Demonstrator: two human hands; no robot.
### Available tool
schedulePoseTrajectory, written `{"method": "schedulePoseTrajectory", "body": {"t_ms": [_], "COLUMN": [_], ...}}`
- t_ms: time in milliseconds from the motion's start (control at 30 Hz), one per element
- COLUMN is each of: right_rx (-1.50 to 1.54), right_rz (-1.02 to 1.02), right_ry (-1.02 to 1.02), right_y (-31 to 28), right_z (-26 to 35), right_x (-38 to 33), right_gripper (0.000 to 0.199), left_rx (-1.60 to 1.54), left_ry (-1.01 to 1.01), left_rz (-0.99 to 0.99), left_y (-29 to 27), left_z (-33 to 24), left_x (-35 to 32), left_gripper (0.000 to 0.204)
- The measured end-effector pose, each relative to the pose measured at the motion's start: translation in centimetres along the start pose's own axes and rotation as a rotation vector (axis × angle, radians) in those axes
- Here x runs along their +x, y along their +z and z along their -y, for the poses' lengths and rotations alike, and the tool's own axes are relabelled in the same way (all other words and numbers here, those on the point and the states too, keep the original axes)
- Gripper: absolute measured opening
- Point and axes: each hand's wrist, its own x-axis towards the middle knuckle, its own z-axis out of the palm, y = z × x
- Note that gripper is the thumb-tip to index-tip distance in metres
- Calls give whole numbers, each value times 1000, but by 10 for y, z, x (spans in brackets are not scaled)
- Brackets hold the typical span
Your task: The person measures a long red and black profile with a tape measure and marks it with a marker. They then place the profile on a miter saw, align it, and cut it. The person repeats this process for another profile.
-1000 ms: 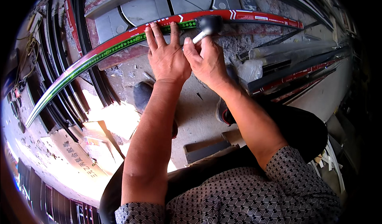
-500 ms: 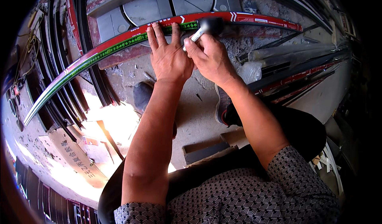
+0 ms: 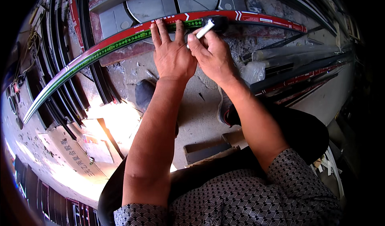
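A long profile faced with red film (image 3: 260, 18) runs across the upper part of the view. Along its near edge lies the green blade of a tape measure (image 3: 130, 37), whose dark case (image 3: 221, 24) rests on the profile right of my hands. My left hand (image 3: 175, 59) lies palm down with its fingers stretched and spread, the fingertips on the blade and profile. Close beside it, my right hand (image 3: 215, 59) pinches a white marker pen (image 3: 206, 29). The pen slants up to the right, its upper end in front of the tape case; its lower end is partly hidden by my fingers.
Grey metal plates (image 3: 150, 9) sit beyond the profile. Several dark profiles (image 3: 64, 53) lie at the left, and plastic-wrapped lengths (image 3: 288, 53) at the right. Flattened cardboard (image 3: 76, 153) lies at lower left; a dark open box (image 3: 208, 151) stands near my knees.
The marker pen has turned in my right hand, and its upper end now reaches higher and farther right. My left hand keeps its place on the blade.
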Motion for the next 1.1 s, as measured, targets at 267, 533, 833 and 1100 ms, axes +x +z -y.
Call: {"method": "schedulePoseTrajectory", "body": {"t_ms": [267, 533, 833, 1100], "right_rx": [-74, 41, -58, -212], "right_rz": [-126, -73, 127, 309], "right_ry": [55, -194, -351, -357], "right_y": [-9, -57, -50, -49], "right_z": [12, 35, 6, 9], "right_x": [16, 50, 89, 106], "right_gripper": [33, 33, 22, 23], "left_rx": [-46, -43, -80, -51], "left_ry": [-2, -23, 0, -5], "left_rz": [11, 22, -4, -2], "left_y": [-8, -11, -12, -12], "left_z": [-1, -5, -7, -6], "left_x": [1, 1, 0, -1], "left_gripper": [72, 72, 70, 70]}}
